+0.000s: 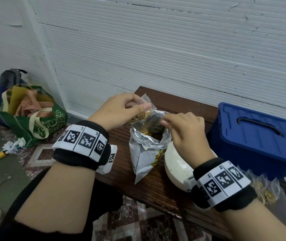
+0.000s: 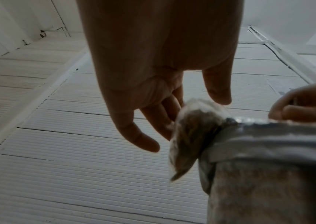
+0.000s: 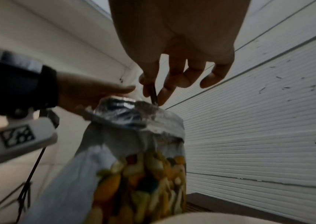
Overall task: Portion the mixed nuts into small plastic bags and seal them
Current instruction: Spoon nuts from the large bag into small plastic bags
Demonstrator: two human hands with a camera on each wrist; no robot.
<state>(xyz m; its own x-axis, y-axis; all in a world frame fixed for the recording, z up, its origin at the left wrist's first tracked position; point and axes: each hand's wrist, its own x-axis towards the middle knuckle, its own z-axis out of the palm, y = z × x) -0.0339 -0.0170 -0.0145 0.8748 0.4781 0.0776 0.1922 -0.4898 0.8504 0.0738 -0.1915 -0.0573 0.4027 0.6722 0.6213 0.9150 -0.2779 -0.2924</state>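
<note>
On the dark brown slatted wooden table (image 1: 165, 188) we see a large grey foil pouch of mixed nuts (image 1: 144, 153) standing upright with its silver-lined mouth open. Our left hand (image 1: 121, 110) hovers just above and to the left of that mouth, thumb and fingers pinching a small clear plastic bag (image 1: 145, 108) partly filled with nuts; from the left wrist view the same small bag (image 2: 187, 136) hangs beside the pouch rim, touching the fingertips (image 2: 164, 121). Our right hand (image 1: 182, 131) sits at the right side of the pouch mouth, thumb and forefinger closed on a thin dark object (image 3: 154, 94) whose lower end reaches the pouch's rim; we cannot tell what it is. The other right fingers curl loosely. Through the pouch's clear window (image 3: 149, 181) we make out yellow, orange and dark pieces.

Just right of the pouch, touching it, sits a white round bowl (image 1: 175, 164), partly under our right wrist. Behind it stands a blue plastic storage box with a black handle (image 1: 257, 136). At the table's right end lie several small clear bags holding nuts (image 1: 267, 193). Left of the table, on the floor, a green fabric tote bag (image 1: 39, 126) holds crumpled bags.
</note>
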